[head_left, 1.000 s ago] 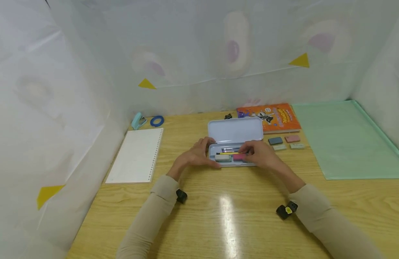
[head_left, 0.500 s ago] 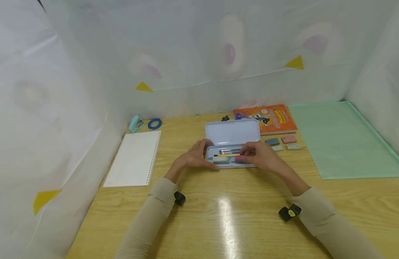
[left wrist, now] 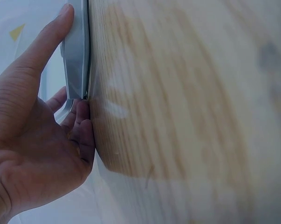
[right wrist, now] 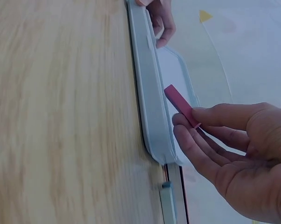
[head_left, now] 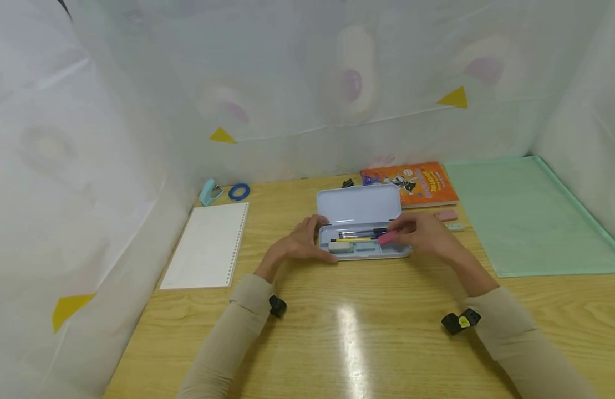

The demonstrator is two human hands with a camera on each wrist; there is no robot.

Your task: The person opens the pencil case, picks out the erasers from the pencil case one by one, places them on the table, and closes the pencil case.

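Note:
A pale blue pencil case (head_left: 359, 203) stands with its lid raised at the back. My left hand (head_left: 298, 242) holds its left end, the thumb along the front wall and the fingers round the back corner. Between thumb and fingers my right hand (head_left: 429, 237) pinches a pink eraser (head_left: 387, 238), tilted above the case's right part; the right wrist view shows the eraser (right wrist: 181, 103) at the fingertips. Inside the case lie several pens (head_left: 353, 234), a yellow pencil (head_left: 356, 240) and a whitish eraser (head_left: 340, 247) at the front left.
Behind the case are an orange book (head_left: 429, 184) and small black clips (head_left: 347, 183). A pink eraser (head_left: 446, 215) and a pale one (head_left: 454, 226) lie to the right, beside a green mat (head_left: 547, 221). Leftward are a notebook (head_left: 204, 246), a mint stapler (head_left: 208, 193) and blue tape (head_left: 239, 192).
My right hand has lifted the pink eraser from the front compartment and moved it up and to the right, baring the compartment. The left hand keeps its hold on the case.

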